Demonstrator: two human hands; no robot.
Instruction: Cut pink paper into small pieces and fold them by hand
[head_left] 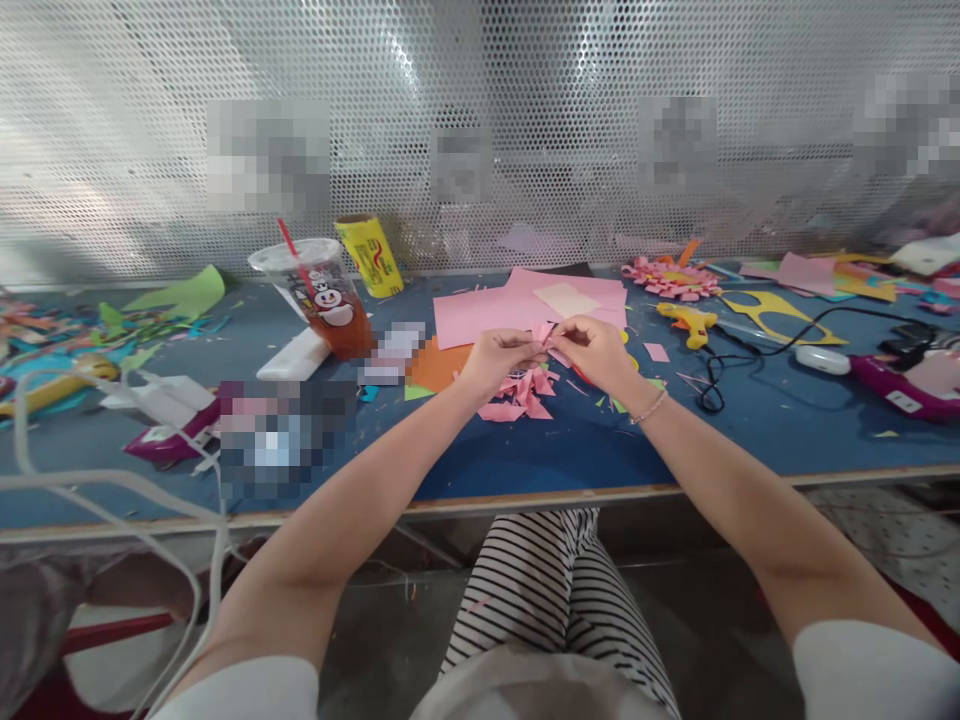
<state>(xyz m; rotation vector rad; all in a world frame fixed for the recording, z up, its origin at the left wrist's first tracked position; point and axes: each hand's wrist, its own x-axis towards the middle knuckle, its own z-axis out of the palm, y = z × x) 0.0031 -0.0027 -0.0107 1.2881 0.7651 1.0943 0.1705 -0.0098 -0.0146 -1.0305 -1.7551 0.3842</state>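
My left hand (504, 358) and my right hand (592, 348) meet over the blue table, both closed in a pinch on a small pink paper piece (543, 335) between them. Just below the fingers lie several cut pink paper strips (525, 397) in a loose cluster. Behind my hands are large pink paper sheets (472, 314), with a cream paper piece (568, 299) on top. An orange sheet (433, 366) pokes out to the left of my left hand. The fingertips hide part of the pinched paper.
A plastic drink cup (330, 300) with a red straw and a yellow cup (373, 258) stand at the back left. To the right are a yellow glue gun (688, 322) with a black cord and a fringed pink paper ring (671, 277). White cables (217, 540) loop at the left.
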